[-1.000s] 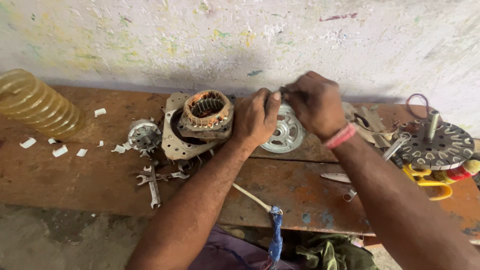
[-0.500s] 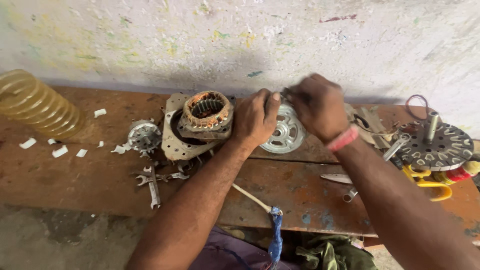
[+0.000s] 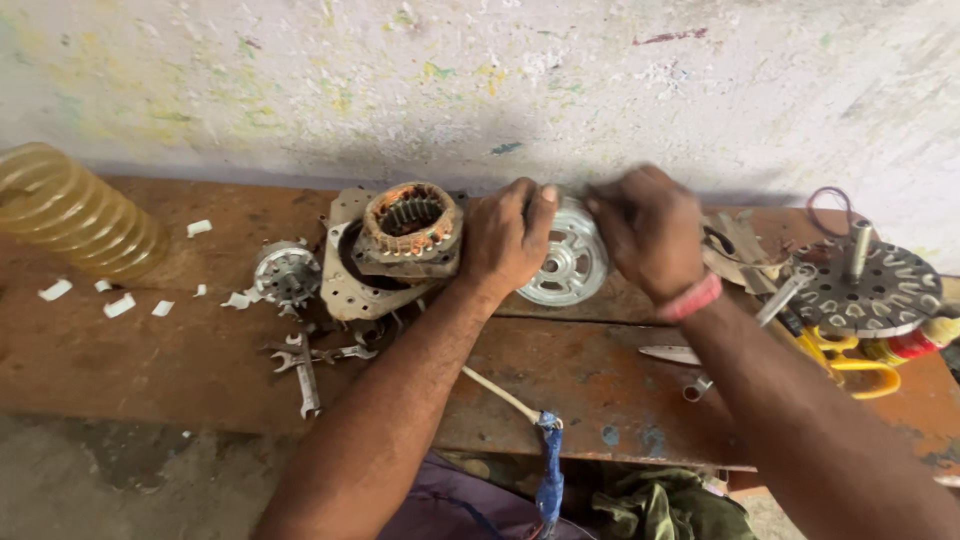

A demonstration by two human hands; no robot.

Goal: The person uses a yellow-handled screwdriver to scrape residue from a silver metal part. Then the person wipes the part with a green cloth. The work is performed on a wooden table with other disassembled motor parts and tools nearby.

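My left hand (image 3: 508, 236) and my right hand (image 3: 648, 230) meet above a round silver motor end cover (image 3: 562, 266) that lies on the rusty workbench (image 3: 590, 380). Both hands have curled fingers pinching something small between them; the small thing is blurred and hidden by the fingers. Left of my left hand stands a motor stator with copper windings (image 3: 412, 226), resting on a metal housing plate (image 3: 345, 285).
A small rotor part (image 3: 285, 272) and spanners (image 3: 305, 362) lie at the left. A coiled yellowish hose (image 3: 75, 215) is far left. A round slotted disc (image 3: 868, 285), yellow-handled scissors (image 3: 850, 362) and a knife blade (image 3: 672, 353) sit at right. White scraps dot the bench.
My hands stay together over the silver cover; the right hand has shifted slightly and blurs with motion. Nothing else on the bench has moved.
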